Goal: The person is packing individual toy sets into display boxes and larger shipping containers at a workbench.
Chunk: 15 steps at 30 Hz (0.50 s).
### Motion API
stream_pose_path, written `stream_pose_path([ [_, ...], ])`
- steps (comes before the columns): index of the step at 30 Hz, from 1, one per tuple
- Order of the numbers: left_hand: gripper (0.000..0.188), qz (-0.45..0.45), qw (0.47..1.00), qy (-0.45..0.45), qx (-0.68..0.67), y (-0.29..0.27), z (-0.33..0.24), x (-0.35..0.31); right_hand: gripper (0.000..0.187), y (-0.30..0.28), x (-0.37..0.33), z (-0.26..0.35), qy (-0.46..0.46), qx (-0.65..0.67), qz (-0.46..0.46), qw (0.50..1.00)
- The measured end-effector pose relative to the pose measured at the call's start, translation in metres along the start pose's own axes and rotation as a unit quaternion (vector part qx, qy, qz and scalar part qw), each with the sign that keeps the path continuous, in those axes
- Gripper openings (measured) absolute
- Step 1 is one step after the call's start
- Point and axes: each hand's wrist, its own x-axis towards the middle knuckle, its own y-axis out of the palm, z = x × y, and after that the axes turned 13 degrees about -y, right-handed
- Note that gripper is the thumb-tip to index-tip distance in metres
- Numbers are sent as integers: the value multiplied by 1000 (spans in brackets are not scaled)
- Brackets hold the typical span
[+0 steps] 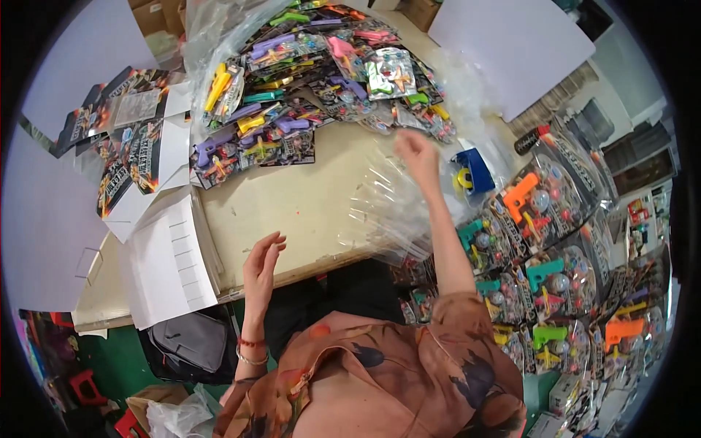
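My left hand (261,263) hovers above the front edge of the table (292,212), its fingers stretched out and holding nothing. Farther off, my right hand (418,152) is over the table with its fingers curled together; whether anything is between them is hidden. Below and beside it lie clear plastic bags (391,201), spread flat. Just beyond that hand is the front of a large heap of carded toy-gun packs (332,80), with purple, yellow, green and pink toys. A blue tape dispenser (475,171) with a yellow core stands close to its right.
Flattened printed boxes (131,157) lie at the left, beside a stack of white cardboard sheets (164,255) overhanging the table edge. Blister packs with larger toy guns (544,274) are stacked on my right. A dark backpack (190,343) sits under the table at left.
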Motion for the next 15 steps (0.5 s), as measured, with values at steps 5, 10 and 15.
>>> stream_pose_path([
  [5, 28, -81, 994, -74, -14, -10, 11, -28, 35, -5, 104, -147, -32, -161, -179, 970],
  [10, 27, -112, 990, -85, -22, -4, 22, -27, 37, 12, 146, -142, -92, -242, -124, 958],
  [15, 27, -79, 991, -103, 9, 14, 26, -7, 38, 53, 71, -84, -194, -172, 204, 944],
])
